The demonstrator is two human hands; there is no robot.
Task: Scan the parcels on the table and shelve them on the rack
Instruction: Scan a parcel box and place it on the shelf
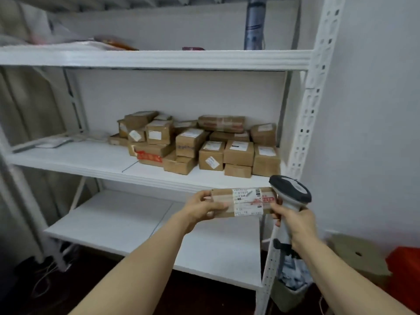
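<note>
Brown cardboard parcel (pixel 243 202) hangs before the white rack (pixel 156 59), its left end pinched by the left hand (pixel 202 210), while the right hand (pixel 295 223) curls around the scanner (pixel 292 194) touching its right end.

You are in a small parcel storeroom or courier pickup point. Confirm this by three features: a white slotted-steel rack (pixel 159 60) against bare white walls (pixel 375 110); a stack of taped cardboard parcels (pixel 197 144) with shipping labels on its middle shelf; and a handheld barcode scanner (pixel 292 195) in front of the rack.
</note>
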